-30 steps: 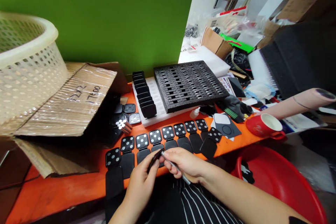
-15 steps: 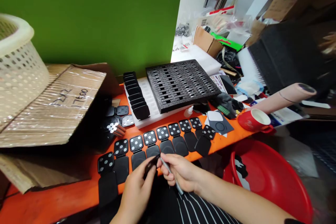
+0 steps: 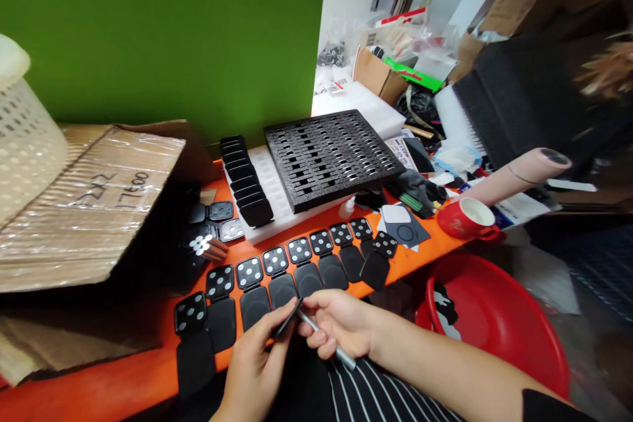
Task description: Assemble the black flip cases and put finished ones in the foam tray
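Note:
My left hand (image 3: 257,359) pinches a thin black flat piece (image 3: 288,320) by its edge, just below the front edge of the orange table (image 3: 113,376). My right hand (image 3: 341,323) is closed round a slim metal tool (image 3: 324,339) whose tip meets the black piece. Right above my hands lies a row of several opened black cases (image 3: 291,264), each with a square half dotted white and a plain black flap.
A black slotted foam tray (image 3: 329,155) sits behind the row, beside a line of black pieces (image 3: 244,178) on white foam. A taped cardboard box (image 3: 89,201) is at left, a red mug (image 3: 467,219) and red basin (image 3: 499,336) at right.
The view has swung right, so everything slid left in the picture. My hands stay together on the black piece and tool, slightly lower than before.

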Demonstrator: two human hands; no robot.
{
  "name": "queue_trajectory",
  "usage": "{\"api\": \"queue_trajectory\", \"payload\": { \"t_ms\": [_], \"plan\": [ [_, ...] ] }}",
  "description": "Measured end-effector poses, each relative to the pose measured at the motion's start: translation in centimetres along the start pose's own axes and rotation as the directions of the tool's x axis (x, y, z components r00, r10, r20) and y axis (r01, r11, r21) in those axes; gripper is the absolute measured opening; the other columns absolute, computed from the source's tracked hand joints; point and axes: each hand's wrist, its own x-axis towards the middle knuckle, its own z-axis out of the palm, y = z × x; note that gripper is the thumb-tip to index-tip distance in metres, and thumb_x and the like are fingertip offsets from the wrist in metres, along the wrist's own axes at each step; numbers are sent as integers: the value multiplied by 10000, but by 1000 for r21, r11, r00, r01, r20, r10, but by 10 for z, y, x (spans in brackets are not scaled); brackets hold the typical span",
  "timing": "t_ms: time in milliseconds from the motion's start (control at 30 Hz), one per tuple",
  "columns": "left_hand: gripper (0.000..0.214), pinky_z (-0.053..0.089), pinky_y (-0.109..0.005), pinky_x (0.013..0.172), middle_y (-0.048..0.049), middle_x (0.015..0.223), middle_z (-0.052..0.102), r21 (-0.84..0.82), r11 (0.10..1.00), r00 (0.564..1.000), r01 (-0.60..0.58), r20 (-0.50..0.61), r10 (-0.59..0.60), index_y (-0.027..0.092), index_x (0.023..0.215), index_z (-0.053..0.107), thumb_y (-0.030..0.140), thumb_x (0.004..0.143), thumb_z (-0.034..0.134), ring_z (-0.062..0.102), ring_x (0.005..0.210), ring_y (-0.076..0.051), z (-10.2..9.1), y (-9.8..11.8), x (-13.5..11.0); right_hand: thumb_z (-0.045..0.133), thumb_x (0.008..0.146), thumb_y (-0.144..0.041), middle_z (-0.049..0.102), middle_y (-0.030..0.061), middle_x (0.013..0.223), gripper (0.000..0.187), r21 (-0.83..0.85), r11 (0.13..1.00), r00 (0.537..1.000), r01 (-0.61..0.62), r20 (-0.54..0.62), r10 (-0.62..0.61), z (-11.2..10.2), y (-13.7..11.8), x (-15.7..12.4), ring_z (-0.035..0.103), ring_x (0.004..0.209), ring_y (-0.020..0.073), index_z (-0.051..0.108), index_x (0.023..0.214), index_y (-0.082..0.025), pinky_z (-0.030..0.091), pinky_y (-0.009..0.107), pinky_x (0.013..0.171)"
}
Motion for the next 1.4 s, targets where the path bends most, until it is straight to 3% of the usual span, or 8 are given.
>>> {"api": "queue_trajectory", "payload": {
  "t_ms": [333, 467, 533, 667, 867, 1200, 1333, 1400],
  "plan": [
    [265, 550, -245, 774, -14, 973, 728, -107, 991, 996, -86, 20, 89, 308, 1046, 670, 197, 820, 587, 701, 816, -173, 18, -4, -2, 386, 915, -382, 380, -74, 477, 316, 139, 974, 983, 177, -73, -168, -10, 18, -3, 309, 333, 36, 472, 703, -164, 178, 139, 343],
    [193, 547, -250, 764, -27, 917, 727, -155, 985, 994, 78, -67, -89, 253, 970, 684, 308, 799, 615, 686, 820, -183, 23, -7, -2, 277, 955, -451, 406, -68, 467, 425, -100, 960, 956, 261, -109, -271, -31, 40, -10, 299, 326, 48, 521, 762, -162, 223, 166, 359],
    [262, 540, -260, 765, -29, 910, 716, -231, 946, 940, 228, -200, -275, 229, 965, 667, 389, 757, 657, 670, 836, -191, 19, -8, -1, 286, 950, -466, 396, -71, 450, 436, -228, 933, 935, 280, -155, -319, -47, 54, -18, 249, 317, 44, 532, 764, -158, 194, 176, 354],
    [418, 518, -242, 741, -17, 887, 697, -377, 839, 807, 393, -295, -511, 210, 989, 638, 481, 679, 715, 647, 842, -185, 5, -11, 1, 461, 879, -428, 426, -70, 527, 310, -286, 889, 813, 357, -373, -446, -81, 77, -32, 290, 369, 25, 522, 771, -144, 193, 167, 382],
    [452, 499, -227, 740, -20, 913, 690, -425, 797, 812, 430, -203, -547, 197, 979, 628, 497, 657, 731, 632, 869, -183, 8, -17, -11, 437, 858, -416, 410, -97, 560, 236, -455, 780, 524, 429, -578, -625, -122, 77, -23, 308, 370, 33, 466, 894, -185, 188, 163, 378],
    [550, 518, -275, 707, -55, 877, 690, -493, 721, 834, 486, 16, -551, 155, 977, 605, 533, 606, 749, 647, 850, -223, 34, -38, -31, 467, 827, -434, 383, -106, 552, 262, -536, 664, 417, 522, -519, -746, -140, 58, -11, 222, 356, 19, 396, 753, -193, 135, 155, 369],
    [561, 519, -274, 670, -62, 892, 696, -535, 683, 824, 497, 45, -565, 158, 995, 604, 534, 605, 747, 656, 871, -238, 44, -47, -29, 476, 807, -465, 500, -33, 602, 301, -597, 668, 443, 445, -501, -743, -144, 55, -19, 430, 448, 70, 457, 723, -177, 323, 190, 428],
    [563, 521, -278, 662, -66, 915, 699, -582, 639, 808, 503, 56, -586, 163, 1025, 592, 506, 609, 754, 662, 874, -243, 47, -47, -24, 501, 792, -458, 585, 44, 725, 294, -705, 612, 374, 359, -492, -786, -144, 55, -28, 553, 619, 145, 524, 756, -167, 434, 267, 559]
  ]
}}
